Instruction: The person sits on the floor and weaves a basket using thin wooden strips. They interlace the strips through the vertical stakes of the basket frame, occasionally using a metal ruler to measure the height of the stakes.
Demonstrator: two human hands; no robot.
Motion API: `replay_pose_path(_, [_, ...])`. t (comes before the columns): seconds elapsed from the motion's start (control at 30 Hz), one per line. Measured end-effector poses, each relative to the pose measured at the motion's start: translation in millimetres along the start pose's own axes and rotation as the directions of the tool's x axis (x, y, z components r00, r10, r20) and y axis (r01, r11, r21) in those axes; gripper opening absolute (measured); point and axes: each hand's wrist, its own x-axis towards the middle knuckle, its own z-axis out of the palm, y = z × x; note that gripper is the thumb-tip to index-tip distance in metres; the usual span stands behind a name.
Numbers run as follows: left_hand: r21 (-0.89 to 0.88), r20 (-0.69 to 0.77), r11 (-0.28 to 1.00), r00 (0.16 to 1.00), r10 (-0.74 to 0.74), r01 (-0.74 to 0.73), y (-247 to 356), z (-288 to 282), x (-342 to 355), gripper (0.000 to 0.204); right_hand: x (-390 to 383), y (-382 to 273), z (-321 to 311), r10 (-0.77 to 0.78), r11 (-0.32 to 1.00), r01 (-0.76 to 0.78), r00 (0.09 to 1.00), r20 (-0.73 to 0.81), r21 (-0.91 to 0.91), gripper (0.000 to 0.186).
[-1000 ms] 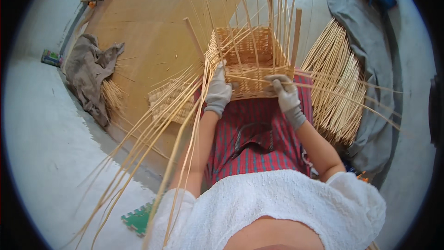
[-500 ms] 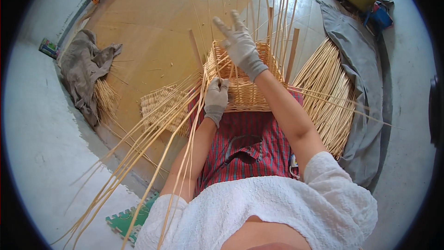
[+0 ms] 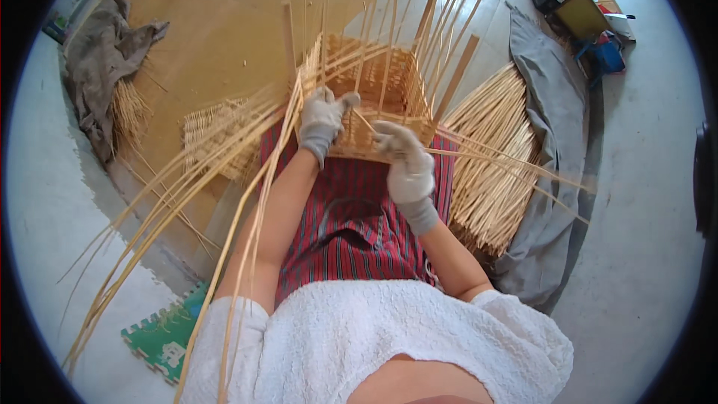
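A box-shaped wicker basket (image 3: 366,146) rests at my lap, with long upright willow rods rising from its walls and wooden slats standing at its corners. My left hand (image 3: 321,121), in a pale glove, is closed on willow rods at the near left corner. A bundle of long loose rods (image 3: 258,191) fans out from that corner past my left arm. My right hand (image 3: 409,168), also gloved, is in front of the near wall with fingers curled. Its fingertips meet a short slanting length of willow rod (image 3: 363,120) that reaches from my left hand; the exact grip is partly hidden.
A woven panel (image 3: 224,135) lies on the floor to the left. Further left, a grey cloth (image 3: 105,67) partly covers more rods. A large willow bundle (image 3: 497,172) lies right, beside another grey cloth (image 3: 550,157). A green foam mat (image 3: 164,337) is lower left; boxes (image 3: 583,15) stand far right.
My right hand has come down from above the basket, where its fingers were spread, to the near wall beside my left hand. The view has shifted, and the rod bundle blurs with motion.
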Motion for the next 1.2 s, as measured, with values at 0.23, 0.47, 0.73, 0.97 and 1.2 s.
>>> replay_pose_path(0.23, [-0.005, -0.212, 0.772, 0.755, 0.62, -0.635, 46, 36, -61, 0.031, 1, 41, -73, 0.537, 0.821, -0.508, 0.842, -0.048, 0.261, 0.025])
replay_pose_path(0.47, [0.454, 0.487, 0.843, 0.872, 0.036, -0.289, 36, 64, -36, 0.026, 46, 21, -83, 0.341, 0.939, -0.286, 0.853, -0.394, 0.193, 0.038])
replay_pose_path(0.73, [0.189, 0.429, 0.979, 0.903, -0.009, -0.08, 21, 69, -43, 0.036, 165, 11, -42, 0.026, 0.528, -0.156, 0.985, -0.168, -0.835, 0.054])
replay_pose_path(0.97, [0.291, 0.377, 0.957, 0.921, -0.098, -0.018, 42, 78, -47, 0.031, 166, 17, -45, -0.058, 0.893, -0.006, 0.99, -0.129, -0.449, 0.064])
replay_pose_path(1.2, [0.282, 0.324, 0.945, 0.944, 0.07, -0.167, 33, 86, -45, 0.021, -6, 35, -102, 0.548, 0.836, -0.496, 0.725, -0.418, 0.236, 0.05])
